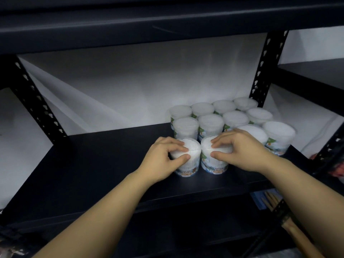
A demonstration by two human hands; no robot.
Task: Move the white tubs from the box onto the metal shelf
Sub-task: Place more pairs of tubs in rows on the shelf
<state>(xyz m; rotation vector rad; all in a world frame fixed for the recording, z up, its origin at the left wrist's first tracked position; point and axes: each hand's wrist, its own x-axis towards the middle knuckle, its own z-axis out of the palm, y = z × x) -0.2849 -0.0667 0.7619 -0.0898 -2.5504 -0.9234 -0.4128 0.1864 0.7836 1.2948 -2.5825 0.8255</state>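
On the metal shelf [93, 174], both hands grip tubs (cotton buds inside).

Dim overall. Light falls from the front, glaring off the white tubs [210, 125] and washing out their lids. The metal shelf [93, 174] stays near-black. Wide-angle bending at edges; corners soft.

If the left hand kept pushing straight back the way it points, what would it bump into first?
Probably the tub behind: the left hand grips the front-left tub, which would likely meet it first, though the depth is unclear.
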